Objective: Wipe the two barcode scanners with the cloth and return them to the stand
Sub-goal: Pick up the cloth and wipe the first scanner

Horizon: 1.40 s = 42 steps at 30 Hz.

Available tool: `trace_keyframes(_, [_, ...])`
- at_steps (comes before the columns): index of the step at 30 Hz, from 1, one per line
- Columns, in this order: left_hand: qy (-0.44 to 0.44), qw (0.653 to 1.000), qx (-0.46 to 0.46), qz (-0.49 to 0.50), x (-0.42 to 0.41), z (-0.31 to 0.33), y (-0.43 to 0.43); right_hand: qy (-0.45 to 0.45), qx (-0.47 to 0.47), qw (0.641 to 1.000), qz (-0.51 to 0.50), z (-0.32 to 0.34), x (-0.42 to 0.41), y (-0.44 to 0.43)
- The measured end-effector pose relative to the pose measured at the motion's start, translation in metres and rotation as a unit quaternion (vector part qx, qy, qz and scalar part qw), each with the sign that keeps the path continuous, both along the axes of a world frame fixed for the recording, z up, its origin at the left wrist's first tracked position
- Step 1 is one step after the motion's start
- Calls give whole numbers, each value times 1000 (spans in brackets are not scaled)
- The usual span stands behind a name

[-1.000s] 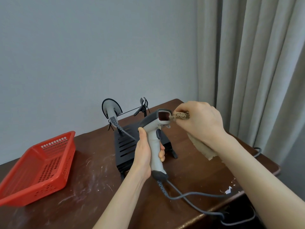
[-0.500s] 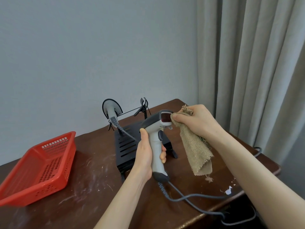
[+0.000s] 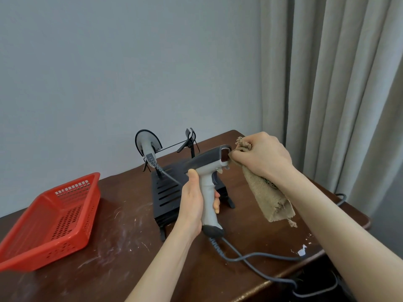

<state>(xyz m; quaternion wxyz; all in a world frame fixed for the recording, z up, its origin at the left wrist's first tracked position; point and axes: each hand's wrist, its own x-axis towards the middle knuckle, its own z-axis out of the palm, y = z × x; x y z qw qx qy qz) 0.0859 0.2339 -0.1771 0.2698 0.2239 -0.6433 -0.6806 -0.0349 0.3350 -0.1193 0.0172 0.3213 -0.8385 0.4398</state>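
Clasped at its handle by the left hand (image 3: pixel 192 207), the grey-and-white pistol-shaped plastic scanner (image 3: pixel 207 192) stands upright; right of that grip, the right hand (image 3: pixel 262 159) pinches coarse tan cloth (image 3: pixel 267 194) against its window. Hard rubbing could twist it loose, or the grey cord (image 3: pixel 257 256) below might snag.

Right in front of the stand (image 3: pixel 166 190), the left hand (image 3: pixel 190 205) wraps round the grip of the held scanner (image 3: pixel 208 203), so part of the grip and the middle of the stand cannot be seen, and the right hand (image 3: pixel 261 158) covers the top of the cloth (image 3: pixel 266 192) and a bit of that scanner's red window. At the back left of the stand, the other scanner (image 3: pixel 148 144) is small, and its window cannot be seen. Left of the stand, the red basket (image 3: pixel 92 203) is cut off by the picture's edge, and right of the stand the cable (image 3: pixel 250 257) drops over the table's (image 3: pixel 109 258) edge into the dark.
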Motion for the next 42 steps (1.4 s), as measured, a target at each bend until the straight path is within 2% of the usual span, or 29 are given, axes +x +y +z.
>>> trace_keyframes(5, [-1, 1000, -18, 4, -1, 0, 1, 9, -37, 999, -31, -2, 0, -2])
trace_keyframes(12, [0, 999, -35, 4, -1, -1, 2, 138, 5, 989, -49, -2, 6, 0])
trace_keyframes(20, [5, 999, -31, 7, -2, -2, -2, 288, 26, 957, 11, -8, 2, 2])
trace_keyframes(23, [0, 1000, -22, 7, -2, -3, -3, 262, 40, 961, 81, -4, -1, 6])
trace_keyframes(26, [-1, 1000, -6, 9, -1, -4, -4, 129, -38, 982, 131, 2, -7, 16])
trace_keyframes(27, [3, 1000, 2, 10, -1, -4, -5, 119, -56, 984, 117, 0, -10, 18])
trace_keyframes(31, [1, 1000, 15, 7, -2, -5, -6, 208, -13, 977, 39, -11, -12, 16])
trace_keyframes(38, [-7, 1000, 15, 1, -4, -6, -2, 295, -45, 954, 25, -21, -5, 7])
trace_keyframes(42, [-9, 1000, 17, 5, -3, -7, -3, 294, -25, 954, 57, -20, -4, 7])
